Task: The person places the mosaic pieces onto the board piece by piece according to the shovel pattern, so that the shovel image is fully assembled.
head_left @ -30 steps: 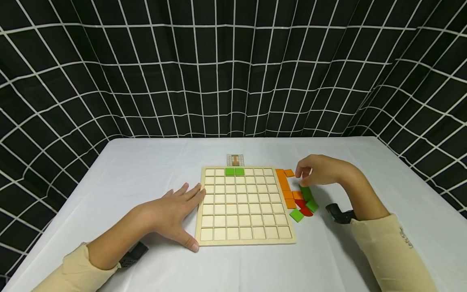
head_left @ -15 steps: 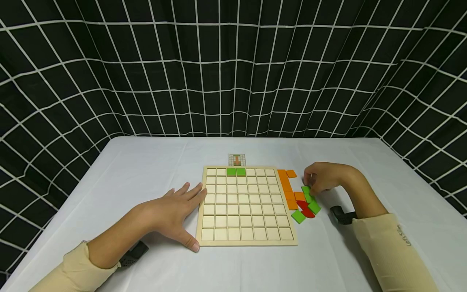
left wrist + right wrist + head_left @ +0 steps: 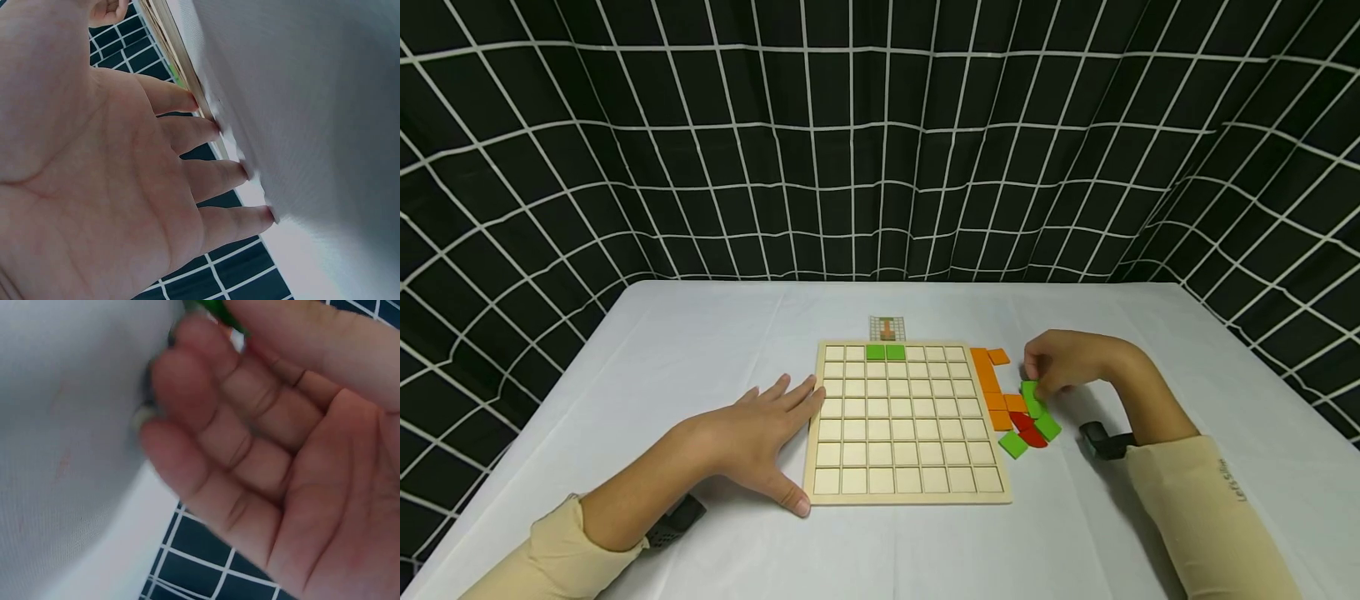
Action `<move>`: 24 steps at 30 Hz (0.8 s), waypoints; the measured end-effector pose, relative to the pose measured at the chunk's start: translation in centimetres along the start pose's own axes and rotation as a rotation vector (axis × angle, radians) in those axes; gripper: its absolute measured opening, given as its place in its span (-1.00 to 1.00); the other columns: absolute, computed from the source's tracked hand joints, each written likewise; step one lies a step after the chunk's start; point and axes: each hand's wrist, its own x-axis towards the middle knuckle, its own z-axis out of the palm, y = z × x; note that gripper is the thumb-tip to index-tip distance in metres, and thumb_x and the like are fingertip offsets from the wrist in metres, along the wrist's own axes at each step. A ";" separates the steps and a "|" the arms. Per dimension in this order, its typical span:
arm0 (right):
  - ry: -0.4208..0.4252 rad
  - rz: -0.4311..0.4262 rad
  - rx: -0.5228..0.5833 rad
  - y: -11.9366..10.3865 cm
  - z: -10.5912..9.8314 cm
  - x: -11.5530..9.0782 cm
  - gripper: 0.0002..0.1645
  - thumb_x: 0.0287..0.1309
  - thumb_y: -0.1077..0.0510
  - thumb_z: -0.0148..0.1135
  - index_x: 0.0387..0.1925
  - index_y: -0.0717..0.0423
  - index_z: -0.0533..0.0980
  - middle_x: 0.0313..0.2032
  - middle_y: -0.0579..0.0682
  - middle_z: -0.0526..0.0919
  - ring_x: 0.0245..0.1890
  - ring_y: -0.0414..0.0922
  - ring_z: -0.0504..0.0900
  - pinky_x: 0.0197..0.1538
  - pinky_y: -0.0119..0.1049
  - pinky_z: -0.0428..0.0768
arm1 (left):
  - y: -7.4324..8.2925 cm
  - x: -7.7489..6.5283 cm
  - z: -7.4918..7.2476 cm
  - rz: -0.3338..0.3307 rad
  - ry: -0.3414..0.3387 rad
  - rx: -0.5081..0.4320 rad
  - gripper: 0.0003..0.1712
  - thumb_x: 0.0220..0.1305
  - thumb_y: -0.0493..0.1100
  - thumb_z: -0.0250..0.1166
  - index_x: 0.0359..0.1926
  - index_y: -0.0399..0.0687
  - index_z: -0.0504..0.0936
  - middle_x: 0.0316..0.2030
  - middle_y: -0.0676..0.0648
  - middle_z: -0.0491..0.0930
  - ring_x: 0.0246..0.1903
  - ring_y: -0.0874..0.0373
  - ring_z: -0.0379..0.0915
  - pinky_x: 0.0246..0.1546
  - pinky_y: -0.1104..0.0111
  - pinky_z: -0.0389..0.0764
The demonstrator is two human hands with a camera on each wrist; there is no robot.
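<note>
My left hand [image 3: 752,442] lies with spread fingers along the left edge of a wooden grid board [image 3: 808,467], its fingertips and thumb at the frame. Two green square tiles [image 3: 885,352] sit side by side in the board's far row. To the right of the board, my right hand [image 3: 1067,362] reaches down with curled fingers, thumb and fingertips pinching a green tile [image 3: 1030,388] in a short row of green tiles. In the right wrist view a green edge [image 3: 219,311] shows between the thumb and index finger; the fingertips hide the rest.
Orange tiles [image 3: 987,375] lie along the board's right edge. Beside them are red rounded pieces [image 3: 1033,437], a green tile [image 3: 1013,444] and another loose orange tile [image 3: 997,357]. A small pattern card [image 3: 887,328] lies behind the board. White cloth covers the table; a black gridded curtain surrounds it.
My right hand has moved slightly right and down from above the tiles to the green row. Those green tiles separated a little, then lined up again. The left hand has stayed put.
</note>
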 end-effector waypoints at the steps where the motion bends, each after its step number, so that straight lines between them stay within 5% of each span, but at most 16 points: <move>1: 0.004 -0.013 0.018 0.1 -0.1 0.0 -0.82 -0.01 0.33 0.35 -0.41 0.12 0.49 -0.47 -0.01 0.51 -0.45 -0.07 0.49 -0.34 -0.23 0.48 | 0.0 0.0 0.0 -0.001 0.000 -0.001 0.61 -0.28 0.65 0.39 0.59 -0.16 -0.07 0.57 -0.20 -0.19 0.51 -0.30 -0.35 0.36 -0.32 -0.12; 24: 0.044 -0.069 0.250 0.7 -0.4 0.2 -0.95 0.17 0.32 0.29 -0.30 0.22 0.62 -0.34 0.05 0.67 -0.37 0.02 0.64 -0.17 -0.14 0.68 | 0.3 -0.1 -0.2 -0.008 -0.010 -0.006 0.61 -0.27 0.65 0.39 0.59 -0.17 -0.07 0.57 -0.20 -0.20 0.51 -0.29 -0.36 0.36 -0.32 -0.12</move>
